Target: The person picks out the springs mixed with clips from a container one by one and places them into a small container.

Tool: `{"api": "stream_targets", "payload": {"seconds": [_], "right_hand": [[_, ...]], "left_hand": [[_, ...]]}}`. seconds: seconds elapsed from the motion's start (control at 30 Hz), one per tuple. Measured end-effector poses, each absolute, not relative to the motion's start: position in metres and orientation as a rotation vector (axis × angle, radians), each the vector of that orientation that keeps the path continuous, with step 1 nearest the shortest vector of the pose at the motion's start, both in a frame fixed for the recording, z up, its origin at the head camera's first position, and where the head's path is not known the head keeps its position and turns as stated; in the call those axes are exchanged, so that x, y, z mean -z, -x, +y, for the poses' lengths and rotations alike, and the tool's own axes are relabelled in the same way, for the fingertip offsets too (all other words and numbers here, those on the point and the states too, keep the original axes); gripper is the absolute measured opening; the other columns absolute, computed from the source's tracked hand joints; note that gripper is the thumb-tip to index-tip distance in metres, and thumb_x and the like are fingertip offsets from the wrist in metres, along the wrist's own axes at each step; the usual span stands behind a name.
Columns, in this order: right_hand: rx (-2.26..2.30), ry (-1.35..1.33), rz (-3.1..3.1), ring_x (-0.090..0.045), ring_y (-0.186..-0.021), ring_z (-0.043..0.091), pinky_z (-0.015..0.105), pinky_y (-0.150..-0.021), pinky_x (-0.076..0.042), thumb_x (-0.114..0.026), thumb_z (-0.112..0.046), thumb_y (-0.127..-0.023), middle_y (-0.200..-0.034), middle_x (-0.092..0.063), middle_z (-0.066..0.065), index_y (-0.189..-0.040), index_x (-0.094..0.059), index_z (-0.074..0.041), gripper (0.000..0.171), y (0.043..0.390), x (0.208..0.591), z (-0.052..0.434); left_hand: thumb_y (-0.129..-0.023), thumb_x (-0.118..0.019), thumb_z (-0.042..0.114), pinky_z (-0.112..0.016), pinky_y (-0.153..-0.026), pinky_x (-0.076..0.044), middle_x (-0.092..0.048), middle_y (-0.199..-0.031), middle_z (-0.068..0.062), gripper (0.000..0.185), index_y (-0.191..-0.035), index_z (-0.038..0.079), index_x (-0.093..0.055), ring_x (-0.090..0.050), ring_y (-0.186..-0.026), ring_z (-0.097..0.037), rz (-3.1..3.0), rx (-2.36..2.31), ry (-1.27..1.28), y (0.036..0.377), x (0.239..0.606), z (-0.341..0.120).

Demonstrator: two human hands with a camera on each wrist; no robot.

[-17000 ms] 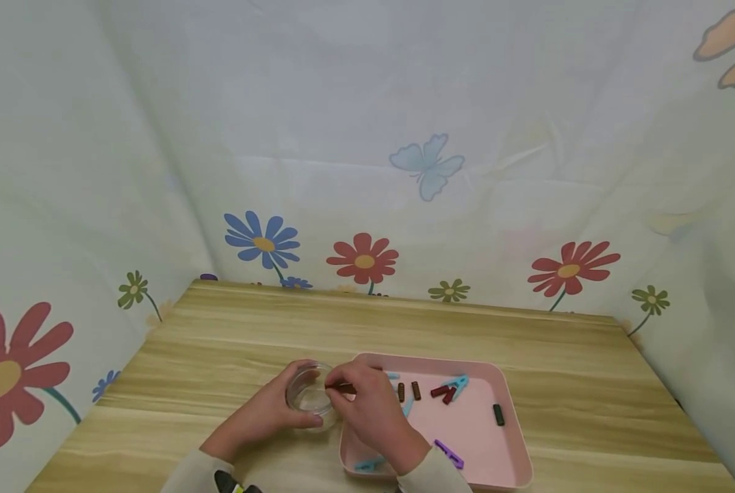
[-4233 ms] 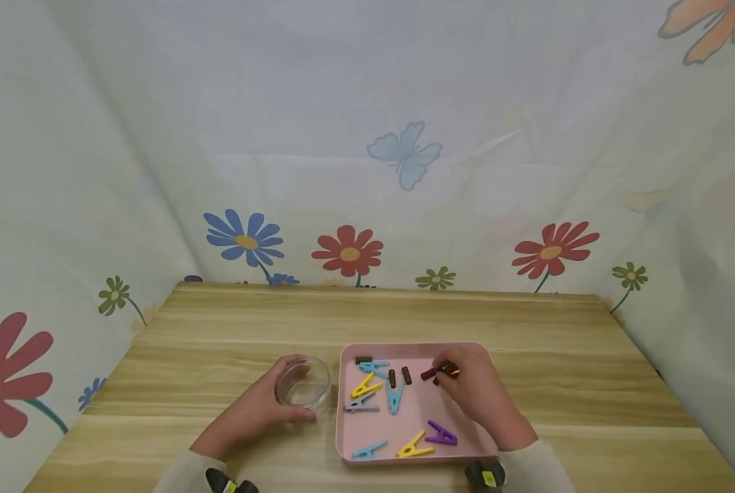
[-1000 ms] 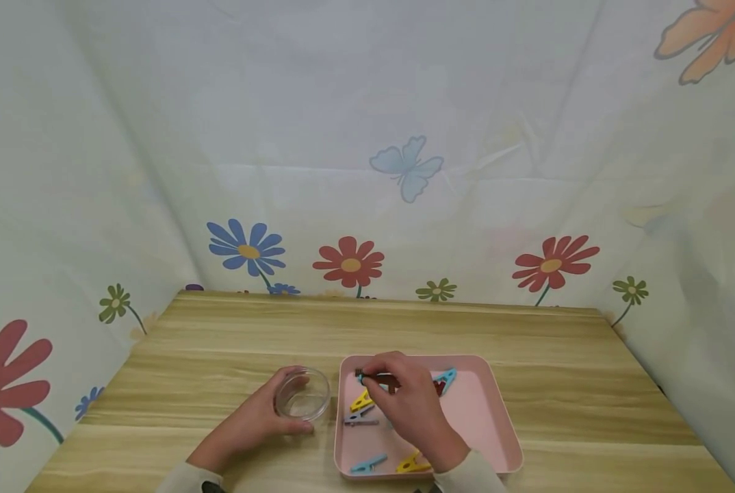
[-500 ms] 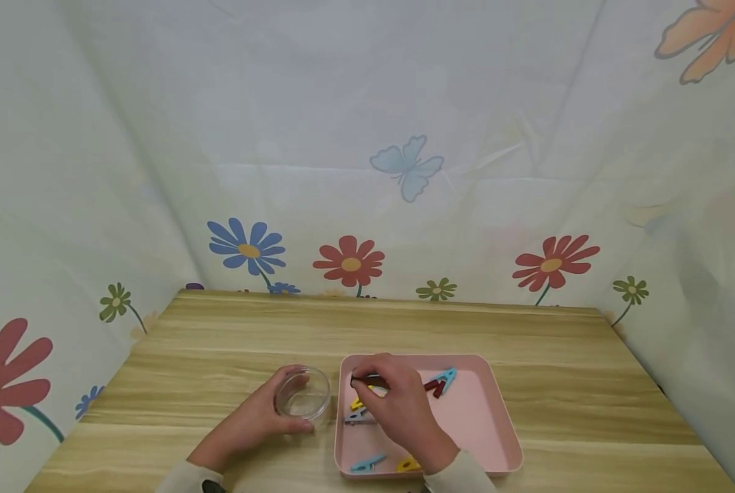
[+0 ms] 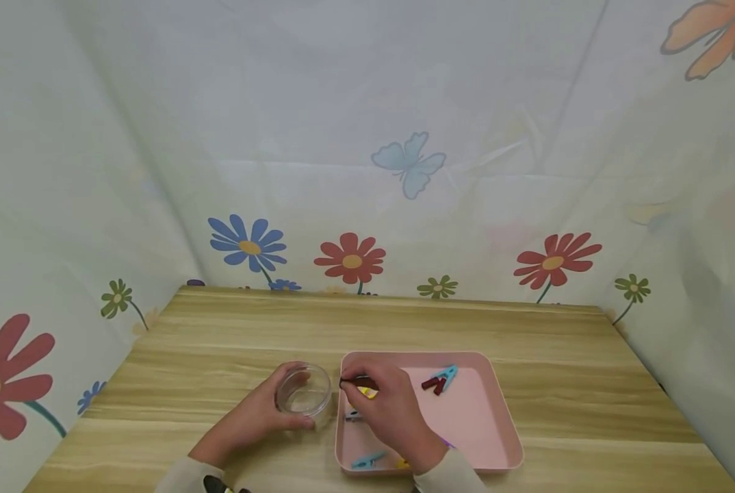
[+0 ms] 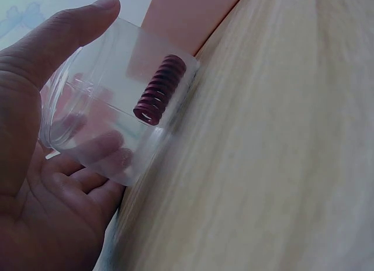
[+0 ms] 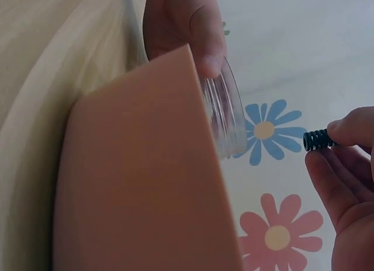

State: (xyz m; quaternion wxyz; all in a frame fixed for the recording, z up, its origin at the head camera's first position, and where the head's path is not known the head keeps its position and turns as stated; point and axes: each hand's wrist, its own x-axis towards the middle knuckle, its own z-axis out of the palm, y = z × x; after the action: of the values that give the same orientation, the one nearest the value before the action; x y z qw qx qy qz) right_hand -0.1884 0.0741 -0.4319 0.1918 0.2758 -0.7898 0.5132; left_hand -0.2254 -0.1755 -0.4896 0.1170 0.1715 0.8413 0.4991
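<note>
My left hand [image 5: 263,414] grips a small clear dish [image 5: 304,395] standing on the wooden table just left of a pink tray [image 5: 478,424]. In the left wrist view one dark red spring [image 6: 160,90] lies inside the dish [image 6: 99,119], with the thumb and fingers of the left hand [image 6: 52,136] curled round its wall. My right hand [image 5: 360,385] is over the tray's near-left corner and pinches a dark spring [image 5: 350,382] close to the dish's rim. The right wrist view shows the dark spring [image 7: 318,140] between fingertips, beside the dish [image 7: 229,116] and the tray's corner [image 7: 146,183].
In the tray lie a blue clothes peg [image 5: 446,374] with two dark red springs [image 5: 432,383] beside it, another blue peg [image 5: 367,459] at the near edge, and yellow and grey pegs partly hidden under my right hand. Flowered cloth walls enclose the table on three sides.
Over the last second my right hand has moved left across the tray toward the dish, carrying the dark spring. The left hand and the dish have stayed put.
</note>
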Motion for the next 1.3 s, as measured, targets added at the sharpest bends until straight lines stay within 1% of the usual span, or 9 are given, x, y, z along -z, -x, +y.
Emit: {"api": "stream_targets", "payload": {"seconds": [0.1, 0.23, 0.43, 0.67, 0.93, 1.3], "right_hand": [[-1.461, -0.767, -2.216, -0.067, -0.091, 0.009, 0.020, -0.076, -0.056, -0.072, -0.005, -0.086, -0.100, -0.066, -0.005, -0.093, -0.067, -0.016, 0.014, 0.188, 0.432, 0.071], [-1.478, -0.770, -2.232, -0.067, -0.091, 0.010, 0.019, -0.076, -0.056, -0.071, -0.006, -0.087, -0.101, -0.064, -0.005, -0.094, -0.068, -0.014, 0.011, 0.188, 0.433, 0.067], [-1.487, -0.817, -2.197, -0.068, -0.089, 0.014, 0.019, -0.076, -0.056, -0.071, -0.005, -0.087, -0.097, -0.063, -0.002, -0.093, -0.067, -0.010, 0.009, 0.188, 0.437, 0.063], [-1.477, -0.851, -2.180, -0.068, -0.088, 0.014, 0.019, -0.077, -0.055, -0.070, -0.005, -0.088, -0.095, -0.064, -0.002, -0.094, -0.067, -0.010, 0.009, 0.188, 0.439, 0.058], [-1.463, -0.863, -2.210, -0.067, -0.090, 0.007, 0.019, -0.078, -0.055, -0.069, -0.005, -0.088, -0.096, -0.065, -0.002, -0.095, -0.067, -0.011, 0.009, 0.188, 0.442, 0.052], [-1.438, -0.860, -2.240, -0.067, -0.090, 0.005, 0.017, -0.077, -0.055, -0.069, -0.005, -0.088, -0.096, -0.065, -0.002, -0.093, -0.067, -0.011, 0.008, 0.190, 0.444, 0.045]], "left_hand": [[-0.070, -0.086, 0.036, -0.016, -0.099, -0.038, -0.048, -0.146, -0.010, 0.089, -0.141, 0.029, -0.034, -0.041, -0.139, -0.028, 2.467, -1.459, -0.502, 0.226, 0.489, -0.175], [-0.071, -0.086, 0.035, -0.015, -0.099, -0.038, -0.047, -0.146, -0.010, 0.089, -0.142, 0.028, -0.033, -0.040, -0.140, -0.028, 2.454, -1.471, -0.499, 0.227, 0.487, -0.175], [-0.071, -0.086, 0.032, -0.014, -0.098, -0.038, -0.045, -0.148, -0.012, 0.090, -0.143, 0.026, -0.032, -0.037, -0.142, -0.029, 2.409, -1.506, -0.496, 0.227, 0.487, -0.175], [-0.071, -0.086, 0.032, -0.015, -0.098, -0.038, -0.046, -0.147, -0.013, 0.089, -0.142, 0.027, -0.033, -0.038, -0.141, -0.029, 2.418, -1.503, -0.506, 0.227, 0.488, -0.175], [-0.071, -0.086, 0.033, -0.015, -0.098, -0.038, -0.046, -0.147, -0.012, 0.089, -0.142, 0.027, -0.033, -0.038, -0.141, -0.029, 2.416, -1.499, -0.510, 0.226, 0.490, -0.177], [-0.072, -0.085, 0.030, -0.013, -0.099, -0.037, -0.042, -0.149, -0.015, 0.089, -0.143, 0.025, -0.032, -0.035, -0.143, -0.032, 2.376, -1.530, -0.526, 0.226, 0.490, -0.176]]}}
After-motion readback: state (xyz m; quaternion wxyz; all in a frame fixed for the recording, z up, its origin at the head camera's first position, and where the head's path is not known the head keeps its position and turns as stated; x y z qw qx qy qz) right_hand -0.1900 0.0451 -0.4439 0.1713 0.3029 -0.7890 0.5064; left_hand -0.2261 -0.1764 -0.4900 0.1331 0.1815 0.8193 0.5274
